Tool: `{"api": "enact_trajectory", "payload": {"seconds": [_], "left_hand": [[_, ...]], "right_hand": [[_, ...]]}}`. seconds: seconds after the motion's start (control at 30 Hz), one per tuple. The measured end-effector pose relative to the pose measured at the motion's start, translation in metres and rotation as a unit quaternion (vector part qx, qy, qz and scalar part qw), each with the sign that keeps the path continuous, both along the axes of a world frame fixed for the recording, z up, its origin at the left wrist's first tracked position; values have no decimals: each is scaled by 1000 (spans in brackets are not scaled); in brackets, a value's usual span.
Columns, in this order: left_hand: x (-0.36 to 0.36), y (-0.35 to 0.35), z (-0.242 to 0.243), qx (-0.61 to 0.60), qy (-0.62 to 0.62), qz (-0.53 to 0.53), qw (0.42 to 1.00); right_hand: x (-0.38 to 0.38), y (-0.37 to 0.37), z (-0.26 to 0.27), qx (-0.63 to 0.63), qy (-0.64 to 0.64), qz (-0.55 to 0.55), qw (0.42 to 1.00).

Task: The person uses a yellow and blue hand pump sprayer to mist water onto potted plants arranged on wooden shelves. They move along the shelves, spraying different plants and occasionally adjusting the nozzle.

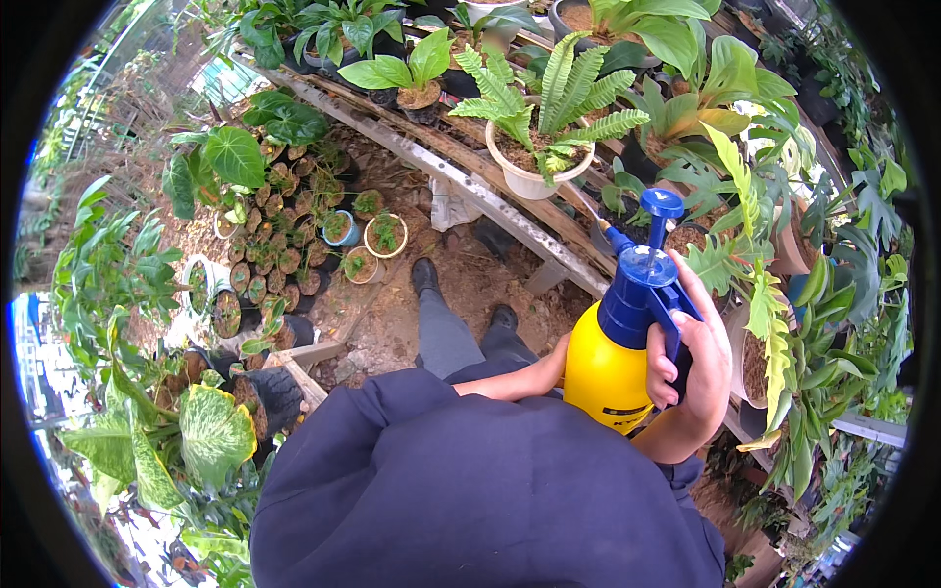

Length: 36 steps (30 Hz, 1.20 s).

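My right hand (698, 353) is wrapped around the blue handle of a pump pressure sprayer (610, 367), its thumb up near the trigger. The sprayer has a yellow bottle and a blue head, with the plunger knob (662, 203) raised. Against the bottle's left side rests my left hand (560, 364), its fingers hidden behind the bottle. The brass nozzle tip (604, 224) points at a white pot (540, 180) holding a crinkled-leaf fern (566, 95). A thin pale line runs from the tip toward this pot; I cannot tell whether it is spray.
A wooden slatted bench (434, 158) with potted plants crosses diagonally ahead. Small pots (283, 242) crowd the ground at left, beside a blue pot (341, 228). Leafy plants (823, 367) crowd my right side. My boots (424, 275) stand on bare soil (390, 316).
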<state>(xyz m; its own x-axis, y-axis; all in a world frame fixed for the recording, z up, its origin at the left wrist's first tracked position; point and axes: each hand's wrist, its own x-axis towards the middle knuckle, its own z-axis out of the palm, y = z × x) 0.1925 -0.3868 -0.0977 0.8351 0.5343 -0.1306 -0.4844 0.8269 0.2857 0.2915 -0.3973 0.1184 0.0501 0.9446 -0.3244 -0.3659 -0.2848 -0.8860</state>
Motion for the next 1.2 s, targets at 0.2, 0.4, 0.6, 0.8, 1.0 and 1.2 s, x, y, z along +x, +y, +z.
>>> {"api": "enact_trajectory", "payload": {"seconds": [0.2, 0.4, 0.6, 0.8, 1.0, 1.2], "left_hand": [[-9, 10, 21, -1, -21, 21, 1000], [-16, 16, 15, 53, -23, 4, 998], [-27, 26, 14, 109, 46, 5, 993], [-35, 45, 25, 199, 95, 5, 975], [-36, 54, 30, 231, 63, -24, 971], [-28, 42, 21, 145, 39, -64, 987]], "right_hand": [[-6, 3, 1, 20, -3, 5, 1000], [-11, 5, 1, 40, 5, -23, 999], [-23, 7, 4, 65, -32, -112, 991], [-28, 2, 12, 107, -13, -146, 983], [-28, 3, 12, 107, -42, -165, 980], [-23, 14, 7, 65, -45, -116, 990]]}}
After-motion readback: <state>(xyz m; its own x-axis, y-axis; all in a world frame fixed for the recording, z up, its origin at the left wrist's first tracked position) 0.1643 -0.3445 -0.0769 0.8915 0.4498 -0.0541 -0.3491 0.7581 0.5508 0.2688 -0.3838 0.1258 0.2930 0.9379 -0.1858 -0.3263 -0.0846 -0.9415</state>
